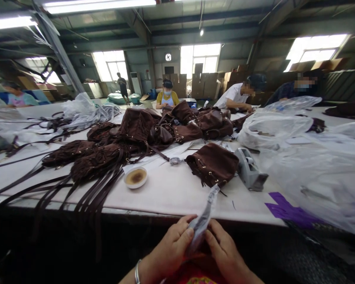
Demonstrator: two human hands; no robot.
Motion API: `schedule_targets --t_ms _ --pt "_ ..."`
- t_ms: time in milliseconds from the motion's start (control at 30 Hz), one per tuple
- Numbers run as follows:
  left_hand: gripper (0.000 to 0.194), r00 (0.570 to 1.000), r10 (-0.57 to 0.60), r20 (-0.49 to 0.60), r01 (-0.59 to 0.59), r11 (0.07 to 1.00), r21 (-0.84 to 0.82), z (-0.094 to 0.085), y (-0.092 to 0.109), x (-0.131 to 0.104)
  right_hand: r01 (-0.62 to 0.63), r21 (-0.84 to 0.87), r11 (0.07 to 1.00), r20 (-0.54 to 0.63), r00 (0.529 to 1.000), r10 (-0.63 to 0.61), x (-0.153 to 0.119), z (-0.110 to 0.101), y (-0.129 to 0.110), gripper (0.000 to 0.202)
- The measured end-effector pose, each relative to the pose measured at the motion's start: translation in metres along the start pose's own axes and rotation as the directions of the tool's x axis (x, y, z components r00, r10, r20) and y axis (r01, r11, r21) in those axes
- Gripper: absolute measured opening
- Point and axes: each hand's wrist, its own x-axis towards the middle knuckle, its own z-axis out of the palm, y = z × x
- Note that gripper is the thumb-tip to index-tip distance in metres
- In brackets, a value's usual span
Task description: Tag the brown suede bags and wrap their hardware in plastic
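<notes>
Between my two hands is a long, crumpled pale grey wrapped strip [203, 221], which looks like thin paper or plastic; anything inside it is hidden. My left hand [177, 240] closes on its left side, thumb on top. On the right side, my right hand [221, 242] pinches it with bent fingers. The strip's far end points up toward a dark brown drawstring bag [214, 163] lying on the table. Both hands are in front of the table's near edge, over my lap.
A tape dispenser [250, 169] stands right of the bag, a shallow white dish [135, 178] to the left. Brown bags [136, 126] are heaped across the white table [165, 199]; straps [88, 197] hang over its edge. Plastic bags [319, 169] cover the right. Several people sit beyond.
</notes>
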Motion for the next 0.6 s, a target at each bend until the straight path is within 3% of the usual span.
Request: schedule_targets --t_ms 67,133,167,233,333,500,600 --pt "0.047 0.999 -0.017 0.032 0.018 0.998 -0.052 0.012 -0.001 0.001 0.044 -0.121 0.992 -0.131 0.990 -0.060 -0.008 -0.006 -0.001 0.029" --pt "0.048 0.998 -0.045 0.044 0.046 0.998 -0.037 0.022 -0.008 0.000 0.155 -0.336 0.929 -0.236 0.941 -0.243 -0.012 -0.015 -0.002 0.033" --pt "0.048 0.997 -0.058 0.047 0.058 0.998 -0.010 0.025 -0.013 -0.001 0.238 -0.445 0.863 -0.213 0.908 -0.360 -0.012 -0.019 -0.002 0.039" --pt "0.048 0.996 -0.061 0.070 0.056 0.996 0.069 0.029 -0.022 -0.004 0.437 -0.572 0.694 -0.029 0.835 -0.549 -0.010 -0.024 -0.001 0.052" --pt "0.045 0.991 -0.024 0.132 0.005 0.990 0.141 0.031 -0.027 -0.007 0.626 -0.579 0.522 0.185 0.725 -0.664 -0.002 -0.020 0.003 0.061" --pt "0.041 0.974 0.061 0.217 -0.088 0.989 0.116 0.025 -0.019 -0.008 0.662 -0.559 0.499 0.204 0.693 -0.691 0.010 -0.007 0.007 0.035" --pt "0.041 0.970 -0.017 0.244 -0.009 0.994 0.105 0.024 -0.026 -0.005 0.697 -0.569 0.437 0.251 0.653 -0.714 0.016 -0.009 0.003 0.025"
